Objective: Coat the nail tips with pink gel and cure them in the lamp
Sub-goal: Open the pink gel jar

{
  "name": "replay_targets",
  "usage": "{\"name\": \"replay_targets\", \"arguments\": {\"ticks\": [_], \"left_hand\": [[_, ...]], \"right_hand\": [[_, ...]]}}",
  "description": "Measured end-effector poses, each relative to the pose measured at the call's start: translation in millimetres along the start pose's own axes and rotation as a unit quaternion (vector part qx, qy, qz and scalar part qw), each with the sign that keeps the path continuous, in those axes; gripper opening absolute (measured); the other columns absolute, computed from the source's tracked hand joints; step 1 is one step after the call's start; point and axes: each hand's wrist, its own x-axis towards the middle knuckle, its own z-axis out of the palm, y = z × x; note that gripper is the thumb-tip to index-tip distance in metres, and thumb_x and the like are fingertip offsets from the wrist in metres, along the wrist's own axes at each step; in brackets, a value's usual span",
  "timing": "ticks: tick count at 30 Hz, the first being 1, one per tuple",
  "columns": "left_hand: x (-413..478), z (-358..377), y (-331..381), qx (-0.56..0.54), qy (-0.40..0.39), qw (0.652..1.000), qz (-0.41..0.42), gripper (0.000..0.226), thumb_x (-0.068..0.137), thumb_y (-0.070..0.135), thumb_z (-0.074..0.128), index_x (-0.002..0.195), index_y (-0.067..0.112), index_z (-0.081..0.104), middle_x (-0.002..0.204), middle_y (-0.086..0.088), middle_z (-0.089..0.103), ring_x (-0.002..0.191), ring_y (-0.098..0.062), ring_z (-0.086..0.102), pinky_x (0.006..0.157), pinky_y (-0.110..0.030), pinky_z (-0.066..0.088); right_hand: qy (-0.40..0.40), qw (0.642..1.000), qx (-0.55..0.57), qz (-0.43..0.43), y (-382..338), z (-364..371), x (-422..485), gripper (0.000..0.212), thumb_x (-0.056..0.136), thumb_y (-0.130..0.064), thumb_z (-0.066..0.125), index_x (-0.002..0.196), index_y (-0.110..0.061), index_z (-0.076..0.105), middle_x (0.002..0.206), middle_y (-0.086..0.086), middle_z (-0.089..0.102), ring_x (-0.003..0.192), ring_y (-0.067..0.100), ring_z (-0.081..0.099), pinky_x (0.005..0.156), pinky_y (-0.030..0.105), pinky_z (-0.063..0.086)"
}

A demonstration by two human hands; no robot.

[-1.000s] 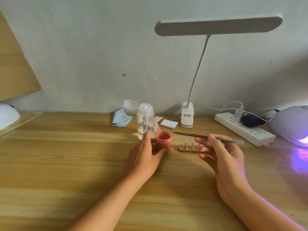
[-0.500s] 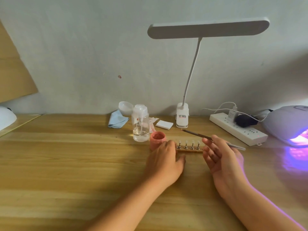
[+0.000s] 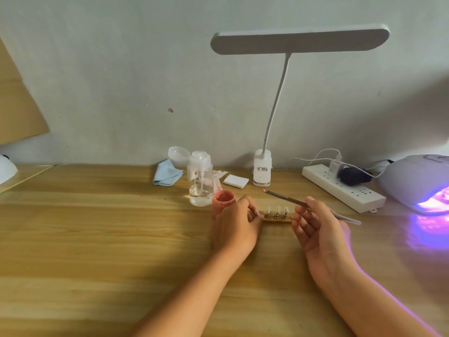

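at twelve o'clock, just ahead of both my hands, the nail tips [image 3: 277, 210] stand in a row on their pins along the wooden strip [image 3: 277, 220]. three show between my hands, pale and, as far as i can make out, bare of colour. any others are hidden behind my fingers.

my left hand [image 3: 237, 224] is curled at the nine o'clock end of the strip. its fingertips pinch that end to steady it, though part of the grip is hidden. the pink gel jar [image 3: 223, 200] looks open and sits just past that hand, at about eleven o'clock from the strip. the pump bottle [image 3: 200, 181] is right behind it.

my right hand [image 3: 320, 229] is at the three o'clock end, palm turned inward. the lower fingers are loosely spread while thumb and forefinger pinch the brush [image 3: 286, 198]. its bristle end points toward ten o'clock and hangs above the tips without touching them. it looks faintly pink, but it is too small to be sure.

i judge this to be the start of coating: strip braced, brush ready, nothing painted. the next move calls for lowering the bristles onto the first tip and drawing a thin, even stroke, with a dip in the jar first if the load is thin. the strip must not slide under the stroke. the curing lamp [image 3: 418, 183] glows purple at two o'clock on the table [image 3: 97, 239], well apart from the strip, ready for the coated row.
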Motion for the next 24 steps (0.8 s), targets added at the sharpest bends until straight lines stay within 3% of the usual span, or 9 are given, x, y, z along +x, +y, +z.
{"name": "replay_targets", "arguments": {"ticks": [11,16,21,24], "left_hand": [[0,-10,-11,-0.064,-0.072,0.994,0.057,0.02,0.085,0.033,0.075,0.079,0.03,0.056,0.08,0.014,0.064,0.082,-0.003,0.061,0.073,-0.024,0.046],[2,-12,-17,-0.133,-0.107,0.984,0.05,0.028,0.082,0.024,0.08,0.07,0.034,0.057,0.074,0.022,0.063,0.069,0.008,0.057,0.069,-0.015,0.043],[-2,-28,-27,-0.19,-0.146,0.967,0.09,0.025,0.082,0.014,0.079,0.077,0.032,0.064,0.085,0.013,0.068,0.087,-0.013,0.069,0.085,-0.031,0.054],[-12,-40,-43,-0.142,-0.154,0.97,0.124,0.02,0.08,0.023,0.08,0.078,0.038,0.066,0.083,0.022,0.07,0.08,0.001,0.066,0.076,-0.021,0.051]], "right_hand": [[-0.024,1.0,-0.017,0.008,2,-2,1,0.008,0.09,-0.013,0.064,0.093,-0.01,0.057,0.063,0.005,0.068,0.054,0.012,0.065,0.052,0.02,0.056],[-0.029,0.999,-0.01,0.012,2,-3,2,0.005,0.092,-0.012,0.061,0.095,-0.011,0.058,0.066,0.006,0.071,0.057,0.013,0.067,0.056,0.02,0.058],[-0.064,0.997,-0.032,0.013,1,-3,-1,0.009,0.093,-0.015,0.058,0.097,-0.009,0.064,0.085,0.014,0.076,0.071,0.019,0.073,0.065,0.025,0.061],[-0.107,0.992,-0.071,0.0,3,0,-6,0.012,0.094,-0.021,0.06,0.094,-0.01,0.064,0.087,0.011,0.076,0.075,0.019,0.072,0.068,0.027,0.059]]}}
